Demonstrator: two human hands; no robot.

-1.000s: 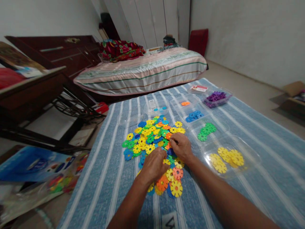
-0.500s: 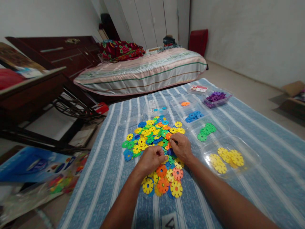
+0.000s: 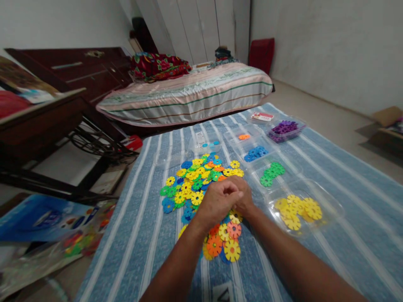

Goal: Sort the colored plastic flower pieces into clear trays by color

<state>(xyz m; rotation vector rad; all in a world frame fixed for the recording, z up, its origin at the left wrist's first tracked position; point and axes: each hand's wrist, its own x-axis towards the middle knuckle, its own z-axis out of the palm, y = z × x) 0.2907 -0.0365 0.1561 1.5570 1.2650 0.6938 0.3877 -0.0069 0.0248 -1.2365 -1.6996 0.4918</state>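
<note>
Nearest, two bare forearms reach forward over a blue striped cloth (image 3: 151,235). The left hand (image 3: 217,201) is curled, its fingers drawn in toward the thumb, and lies over the right hand (image 3: 244,197), which is mostly hidden behind it; whether either pinches a piece cannot be told. Both hands sit on the near right part of a heap of flower-shaped discs (image 3: 201,188) in yellow, green, blue and orange. A few orange and yellow discs lie just below the wrists, and the bulk of the heap spreads to the left and beyond the knuckles.

To the right of the hands, near them, stands a clear tray of yellow discs (image 3: 297,207). Farther off in a row come a tray of green discs (image 3: 272,172), a tray of blue discs (image 3: 256,152) and a tray of purple discs (image 3: 285,127). Beyond the cloth lies a striped mattress (image 3: 189,94).
</note>
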